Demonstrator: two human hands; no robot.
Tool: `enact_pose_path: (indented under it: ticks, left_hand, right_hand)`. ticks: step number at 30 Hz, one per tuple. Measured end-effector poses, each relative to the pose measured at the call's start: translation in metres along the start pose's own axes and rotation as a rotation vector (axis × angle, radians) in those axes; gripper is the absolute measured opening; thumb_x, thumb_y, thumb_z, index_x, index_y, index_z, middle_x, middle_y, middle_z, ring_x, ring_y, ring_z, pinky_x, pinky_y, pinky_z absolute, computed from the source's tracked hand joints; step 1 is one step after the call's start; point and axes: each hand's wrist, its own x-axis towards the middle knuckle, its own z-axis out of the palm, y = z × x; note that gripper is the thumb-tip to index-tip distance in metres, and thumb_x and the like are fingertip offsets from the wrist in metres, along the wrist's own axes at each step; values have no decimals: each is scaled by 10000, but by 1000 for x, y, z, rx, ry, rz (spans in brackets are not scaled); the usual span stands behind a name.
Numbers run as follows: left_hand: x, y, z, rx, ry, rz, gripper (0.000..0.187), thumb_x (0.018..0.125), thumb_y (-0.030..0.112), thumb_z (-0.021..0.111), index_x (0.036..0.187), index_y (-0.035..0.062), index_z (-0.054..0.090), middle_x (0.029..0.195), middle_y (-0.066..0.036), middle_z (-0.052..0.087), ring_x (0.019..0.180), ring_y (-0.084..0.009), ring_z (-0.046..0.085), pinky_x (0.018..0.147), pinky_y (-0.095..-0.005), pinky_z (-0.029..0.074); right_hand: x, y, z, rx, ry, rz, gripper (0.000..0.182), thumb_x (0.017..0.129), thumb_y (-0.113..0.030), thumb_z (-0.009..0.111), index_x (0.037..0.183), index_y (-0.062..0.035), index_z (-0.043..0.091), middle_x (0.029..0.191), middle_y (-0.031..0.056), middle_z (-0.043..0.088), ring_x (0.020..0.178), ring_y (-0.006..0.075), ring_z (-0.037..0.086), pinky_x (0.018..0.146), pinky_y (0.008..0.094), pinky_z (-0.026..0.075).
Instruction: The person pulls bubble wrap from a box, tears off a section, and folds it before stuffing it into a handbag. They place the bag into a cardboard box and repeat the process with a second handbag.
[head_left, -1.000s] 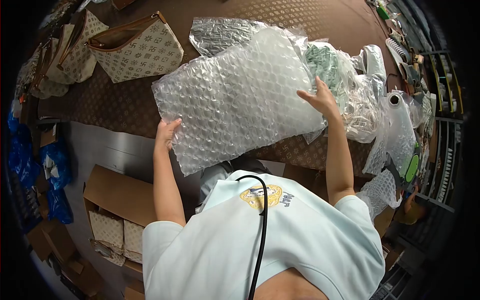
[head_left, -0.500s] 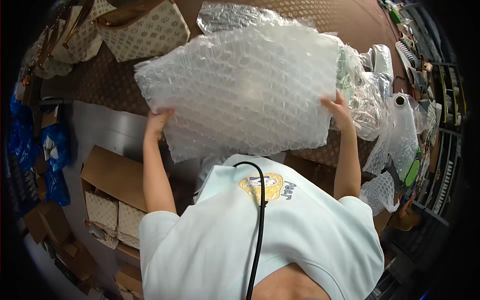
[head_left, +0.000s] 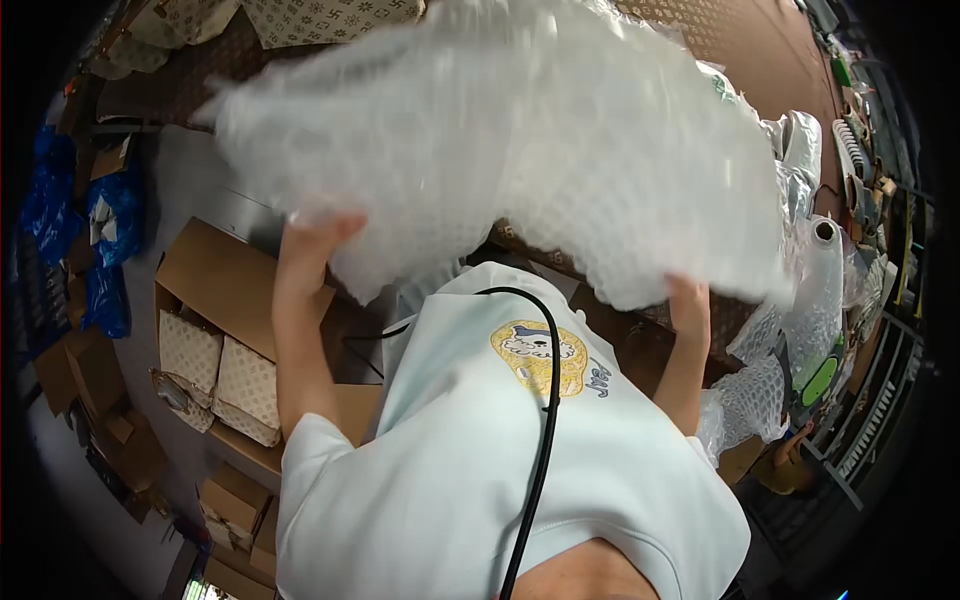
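Note:
A wide sheet of bubble wrap (head_left: pixel 430 150) spans most of the upper view, smeared by motion and bowed up in the middle. My left hand (head_left: pixel 318 235) grips its near left edge, the thumb lying over the plastic. Its near right edge is pinched in my right hand (head_left: pixel 688 295), whose fingers are partly hidden by the sheet. Beneath the wrap, the brown patterned table (head_left: pixel 735 40) shows only in parts.
Patterned bags (head_left: pixel 330 18) lie at the table's far left. A bubble wrap roll (head_left: pixel 822 255) stands on the right beside crumpled plastic. An open carton (head_left: pixel 215 275) holding patterned bags sits on the left. Blue plastic bags (head_left: pixel 115 220) are further left.
The bubble wrap has gone from fairly flat to arched and spread wider. My right hand has moved down toward my body. My left hand stays at about the same place on its edge.

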Motion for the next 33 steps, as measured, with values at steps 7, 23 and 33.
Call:
enact_pose_path:
  ticks: [7,23,33]
  left_hand:
    - [21,36,179,556,202,926,555,716,184,705,1135,-22,406,838,-153,613,769,-277,628,637,-364,492]
    - [-18,47,223,494,-577,644,1016,660,249,757,1432,103,113,1078,-140,486,928,-250,554,715,-334,518]
    - [16,126,156,708,-137,1189,894,580,374,826,1262,-32,413,1251,-182,483,1187,-299,436,985,-408,348]
  right_hand:
    - [35,-100,208,-693,-203,-728,353,843,-285,626,978,-53,397,895,179,619,682,219,624,556,308,476]
    - [42,-101,158,-112,-303,-259,710,747,-420,709,1257,-35,400,1044,120,596,955,200,583,830,318,458]
    - [62,-154,117,-783,-636,-407,496,753,-236,716,1158,-24,523,879,101,639,790,175,598,707,306,470]
